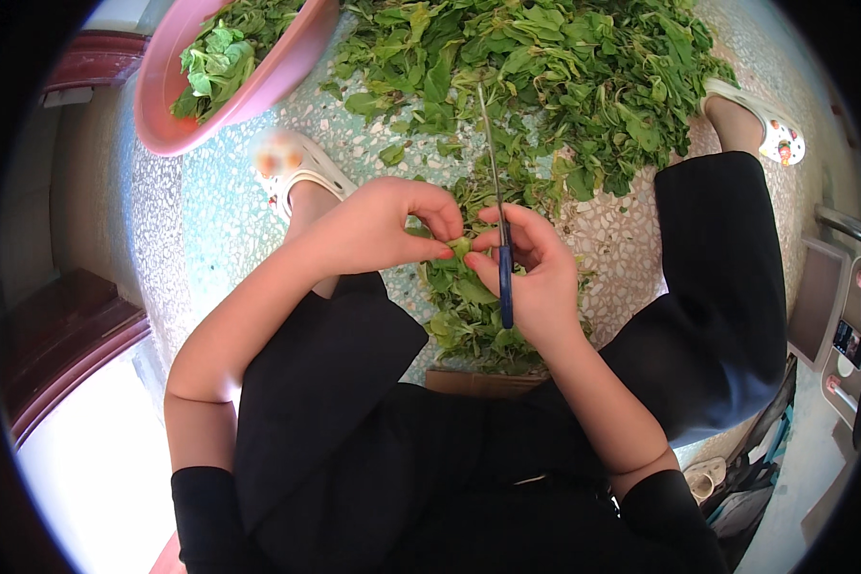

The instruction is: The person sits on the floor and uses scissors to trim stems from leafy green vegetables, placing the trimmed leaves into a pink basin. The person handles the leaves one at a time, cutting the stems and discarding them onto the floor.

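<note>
My left hand (pixel 394 222) pinches a small green leaf (pixel 460 247) between thumb and fingertips. Facing it, my right hand (pixel 538 273) has its thumb and forefinger close to the same leaf; whether they touch it I cannot tell. Scissors with a blue handle (pixel 506 287) are held in the right hand, seen edge-on, their metal blades (pixel 489 136) pointing away from me. Under both hands lies a strip of loose leaves (pixel 466 316) on the floor. Beyond it spreads a large heap of leafy greens (pixel 545 64).
A pink plastic basin (pixel 287 93) holding greens stands at the far left. My feet in white clogs (pixel 319 168) flank the leaves on a speckled terrazzo floor (pixel 222 222). Brown cardboard (pixel 481 384) lies close before me. A phone (pixel 849 343) rests at the right edge.
</note>
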Demonstrator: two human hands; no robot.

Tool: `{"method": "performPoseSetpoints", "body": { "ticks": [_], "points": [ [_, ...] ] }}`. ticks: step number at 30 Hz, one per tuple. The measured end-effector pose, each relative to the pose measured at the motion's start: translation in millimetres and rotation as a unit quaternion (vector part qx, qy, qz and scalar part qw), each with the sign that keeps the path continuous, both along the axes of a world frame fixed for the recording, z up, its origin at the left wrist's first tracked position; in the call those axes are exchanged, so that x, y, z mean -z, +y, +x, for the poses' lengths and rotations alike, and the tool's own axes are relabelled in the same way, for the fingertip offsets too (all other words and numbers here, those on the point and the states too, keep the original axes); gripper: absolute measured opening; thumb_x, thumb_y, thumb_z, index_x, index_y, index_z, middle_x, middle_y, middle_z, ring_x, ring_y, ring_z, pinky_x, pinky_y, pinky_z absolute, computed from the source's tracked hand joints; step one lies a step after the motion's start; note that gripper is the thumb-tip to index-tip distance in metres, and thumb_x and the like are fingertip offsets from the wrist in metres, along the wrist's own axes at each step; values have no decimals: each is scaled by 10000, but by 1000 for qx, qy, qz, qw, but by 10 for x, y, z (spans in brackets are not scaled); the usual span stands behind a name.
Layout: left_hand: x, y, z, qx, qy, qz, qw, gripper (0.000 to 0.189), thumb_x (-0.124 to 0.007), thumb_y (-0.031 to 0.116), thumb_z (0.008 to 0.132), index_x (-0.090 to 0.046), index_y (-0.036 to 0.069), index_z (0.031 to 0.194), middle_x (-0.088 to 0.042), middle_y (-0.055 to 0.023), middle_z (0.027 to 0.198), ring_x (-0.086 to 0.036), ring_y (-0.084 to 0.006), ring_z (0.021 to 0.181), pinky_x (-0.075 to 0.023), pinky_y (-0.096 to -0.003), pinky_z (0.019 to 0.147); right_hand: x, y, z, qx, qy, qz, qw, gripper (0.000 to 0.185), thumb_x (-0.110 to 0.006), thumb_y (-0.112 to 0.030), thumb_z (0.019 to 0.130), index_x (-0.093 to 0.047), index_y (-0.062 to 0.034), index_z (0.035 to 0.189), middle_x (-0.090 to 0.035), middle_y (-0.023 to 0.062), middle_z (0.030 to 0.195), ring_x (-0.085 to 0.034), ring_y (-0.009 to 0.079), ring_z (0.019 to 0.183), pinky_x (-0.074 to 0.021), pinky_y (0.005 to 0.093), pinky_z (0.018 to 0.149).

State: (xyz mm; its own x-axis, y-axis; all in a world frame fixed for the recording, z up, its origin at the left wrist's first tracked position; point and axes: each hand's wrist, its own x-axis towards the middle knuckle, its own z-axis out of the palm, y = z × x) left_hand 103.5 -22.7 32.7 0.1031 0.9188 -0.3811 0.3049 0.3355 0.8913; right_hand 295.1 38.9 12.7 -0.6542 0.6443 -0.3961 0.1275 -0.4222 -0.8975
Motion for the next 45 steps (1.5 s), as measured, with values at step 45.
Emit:
{"method": "performPoseSetpoints", "body": {
  "ticks": [45],
  "points": [
    [248, 75, -1408, -595, -353, 200, 694, 278, -535, 82, 900, -491, -85, 1117, -566, -180, 1120, -539, -257, 1094, -454, -325, 989, 290, 86, 504, -45, -147, -131, 979, 342, -679, -67, 803, -512, -47, 1101, -603, 28, 727, -560, 77, 581, -444, 206, 503]
  ]
}}
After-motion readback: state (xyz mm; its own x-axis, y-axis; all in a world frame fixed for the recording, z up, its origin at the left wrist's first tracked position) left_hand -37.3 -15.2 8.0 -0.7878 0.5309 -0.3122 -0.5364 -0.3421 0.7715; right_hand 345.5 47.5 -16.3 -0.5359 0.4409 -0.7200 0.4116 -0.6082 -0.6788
